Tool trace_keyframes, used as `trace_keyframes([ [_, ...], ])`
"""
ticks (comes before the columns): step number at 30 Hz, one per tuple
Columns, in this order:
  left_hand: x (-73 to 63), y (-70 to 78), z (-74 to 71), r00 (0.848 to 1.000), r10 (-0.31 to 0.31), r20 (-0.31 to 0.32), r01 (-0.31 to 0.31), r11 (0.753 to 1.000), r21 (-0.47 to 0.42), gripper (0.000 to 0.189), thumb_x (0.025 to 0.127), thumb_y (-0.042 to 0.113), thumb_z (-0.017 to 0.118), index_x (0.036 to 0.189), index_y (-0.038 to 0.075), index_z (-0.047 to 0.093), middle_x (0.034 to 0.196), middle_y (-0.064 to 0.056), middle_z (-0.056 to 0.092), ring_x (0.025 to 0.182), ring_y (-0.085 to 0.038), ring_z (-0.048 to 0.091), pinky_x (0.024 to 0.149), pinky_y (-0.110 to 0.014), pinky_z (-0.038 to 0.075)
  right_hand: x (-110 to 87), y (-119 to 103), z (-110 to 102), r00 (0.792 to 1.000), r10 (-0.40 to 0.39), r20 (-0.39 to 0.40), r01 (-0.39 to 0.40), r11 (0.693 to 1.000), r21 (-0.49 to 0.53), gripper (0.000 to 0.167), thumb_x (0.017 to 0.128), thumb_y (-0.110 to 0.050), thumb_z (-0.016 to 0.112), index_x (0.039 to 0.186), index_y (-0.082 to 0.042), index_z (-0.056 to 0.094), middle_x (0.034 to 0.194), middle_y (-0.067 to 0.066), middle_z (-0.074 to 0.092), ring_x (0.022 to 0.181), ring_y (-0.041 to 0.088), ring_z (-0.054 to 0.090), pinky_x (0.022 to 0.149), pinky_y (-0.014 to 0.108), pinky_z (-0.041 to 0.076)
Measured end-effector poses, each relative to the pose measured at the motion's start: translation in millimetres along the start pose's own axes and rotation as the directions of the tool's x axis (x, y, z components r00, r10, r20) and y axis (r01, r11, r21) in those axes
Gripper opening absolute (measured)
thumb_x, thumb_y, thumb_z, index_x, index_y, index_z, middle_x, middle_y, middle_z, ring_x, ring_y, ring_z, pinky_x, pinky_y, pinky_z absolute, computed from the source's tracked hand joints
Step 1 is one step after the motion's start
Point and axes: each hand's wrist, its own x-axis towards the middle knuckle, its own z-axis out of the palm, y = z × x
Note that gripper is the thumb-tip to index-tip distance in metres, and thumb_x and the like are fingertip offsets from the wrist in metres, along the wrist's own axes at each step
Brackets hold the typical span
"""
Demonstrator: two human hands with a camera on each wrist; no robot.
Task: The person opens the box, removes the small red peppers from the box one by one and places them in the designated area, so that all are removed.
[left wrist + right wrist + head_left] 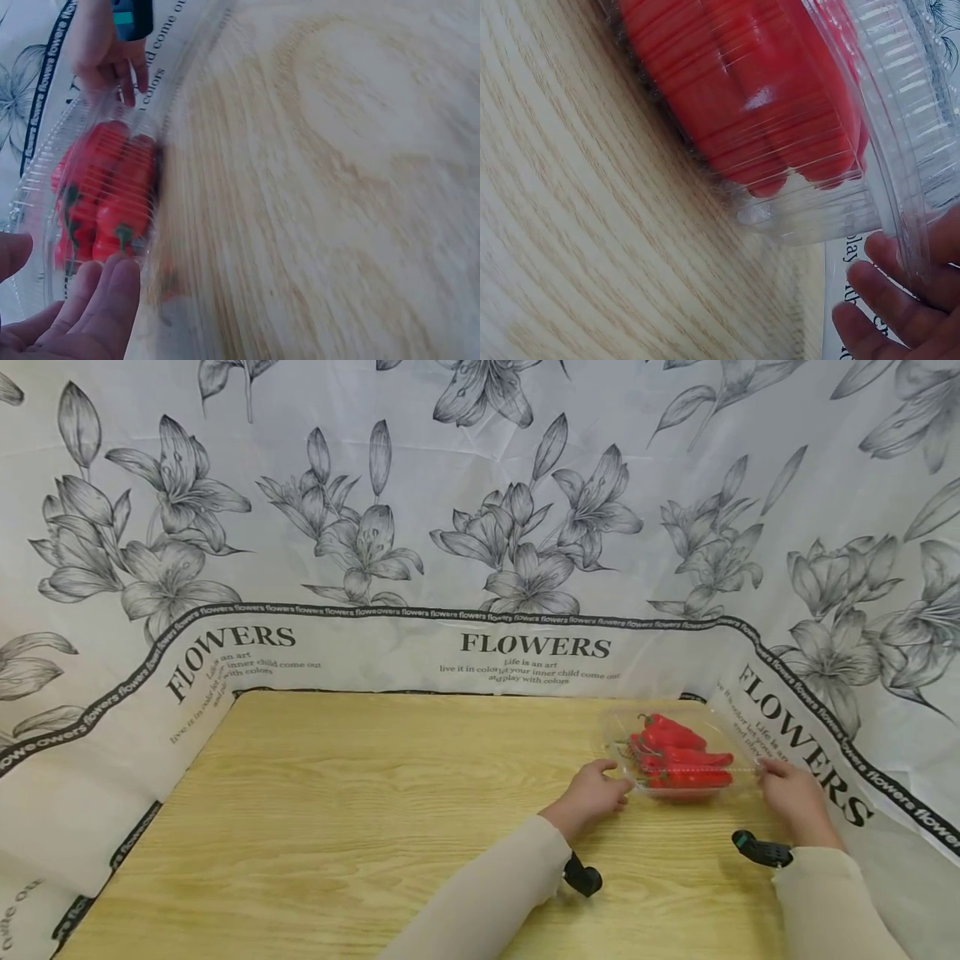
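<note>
A clear ribbed plastic container [686, 792] holding several red peppers [678, 756] is at the table's right rear. Green stems [124, 234] point toward my left hand [592, 795]. That hand is at the container's left end, palm up, its straight fingers [112, 289] right at the plastic and its thumb well apart. At the opposite end my right hand [798, 797] pinches the rim, with fingertips [885, 251] below it. In the right wrist view, the container's underside overlaps the wooden table [577, 187].
A white cloth with flower drawings and lettering [536, 645] walls the table on the back and sides; the container is close to its right rear corner. Black wrist devices [583, 875] are on both sleeves. Bare wood [337, 793] shows to the left.
</note>
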Motion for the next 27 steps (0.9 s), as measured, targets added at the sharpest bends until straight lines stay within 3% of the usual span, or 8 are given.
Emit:
trace_keyframes([
  [5, 0.6, 1.0, 3.3, 1.000, 0.016, -0.016, -0.017, 1.000, -0.013, 0.048, 0.093, 0.015, 0.063, 0.138, 0.005, 0.050, 0.091, -0.015, 0.069, 0.086, -0.033, 0.069, 0.074, -0.041, 0.056, 3.2, 6.8, 4.9, 0.999, -0.010, 0.045, 0.003, 0.990, 0.140, 0.052, 0.098, -0.009, 0.034, 0.144, 0.014, 0.031, 0.138, 0.035, 0.045, 0.089, 0.020, 0.061, 0.066, 0.030, 0.055],
  [9, 1.3, 2.4, 3.4, 0.999, 0.027, -0.039, -0.030, 0.997, -0.076, 0.044, 0.093, 0.010, 0.061, 0.135, 0.002, 0.051, 0.089, -0.011, 0.067, 0.090, -0.036, 0.069, 0.076, -0.044, 0.056, 3.6, 9.0, 4.4, 0.996, -0.041, 0.078, 0.024, 0.976, 0.216, 0.051, 0.099, -0.009, 0.036, 0.145, 0.015, 0.029, 0.128, 0.034, 0.054, 0.073, -0.005, 0.054, 0.068, 0.029, 0.056],
  [13, 1.7, 2.8, 3.7, 0.997, 0.026, -0.073, -0.032, 0.996, -0.084, 0.037, 0.093, 0.007, 0.061, 0.129, 0.002, 0.055, 0.084, -0.008, 0.065, 0.089, -0.035, 0.069, 0.075, -0.043, 0.057, 3.1, 13.3, 4.6, 0.994, -0.042, 0.097, 0.011, 0.953, 0.302, 0.051, 0.101, -0.011, 0.039, 0.145, 0.013, 0.029, 0.099, 0.006, 0.069, 0.069, -0.007, 0.055, 0.067, 0.028, 0.056],
  [16, 1.8, 2.1, 3.1, 0.996, 0.031, -0.085, -0.039, 0.996, -0.083, 0.031, 0.092, 0.005, 0.062, 0.123, 0.002, 0.056, 0.081, -0.008, 0.065, 0.086, -0.035, 0.070, 0.073, -0.041, 0.057, 1.4, 16.3, 3.2, 0.990, -0.066, 0.127, 0.017, 0.937, 0.350, 0.054, 0.102, -0.015, 0.039, 0.146, 0.014, 0.025, 0.086, -0.018, 0.063, 0.071, -0.008, 0.056, 0.068, 0.025, 0.056],
  [18, 1.5, 2.2, 1.8, 0.995, 0.038, -0.088, -0.046, 0.995, -0.092, 0.029, 0.092, 0.004, 0.061, 0.120, 0.002, 0.057, 0.079, -0.009, 0.066, 0.083, -0.034, 0.070, 0.073, -0.042, 0.057, -0.9, 17.2, 1.1, 0.983, -0.101, 0.155, 0.038, 0.931, 0.363, 0.057, 0.103, -0.017, 0.040, 0.146, 0.016, 0.022, 0.086, -0.026, 0.057, 0.073, -0.010, 0.055, 0.070, 0.023, 0.056],
  [21, 1.0, 3.0, -1.4, 0.994, 0.053, -0.098, -0.063, 0.993, -0.100, 0.028, 0.091, 0.001, 0.060, 0.118, 0.000, 0.057, 0.079, -0.011, 0.067, 0.076, -0.032, 0.070, 0.075, -0.044, 0.057, -4.2, 17.5, -1.3, 0.976, -0.121, 0.183, 0.042, 0.921, 0.386, 0.062, 0.102, -0.021, 0.044, 0.146, 0.016, 0.022, 0.085, -0.034, 0.050, 0.076, -0.012, 0.053, 0.073, 0.023, 0.056],
  [27, -1.0, 8.0, -10.1, 0.994, 0.032, -0.101, -0.045, 0.990, -0.131, 0.025, 0.090, -0.002, 0.060, 0.114, -0.003, 0.058, 0.078, -0.009, 0.066, 0.071, -0.028, 0.070, 0.077, -0.045, 0.057, -10.2, 17.6, -4.1, 0.955, -0.171, 0.244, 0.047, 0.895, 0.444, 0.069, 0.100, -0.024, 0.049, 0.147, 0.017, 0.018, 0.090, -0.037, 0.052, 0.081, -0.010, 0.056, 0.077, 0.026, 0.056],
])
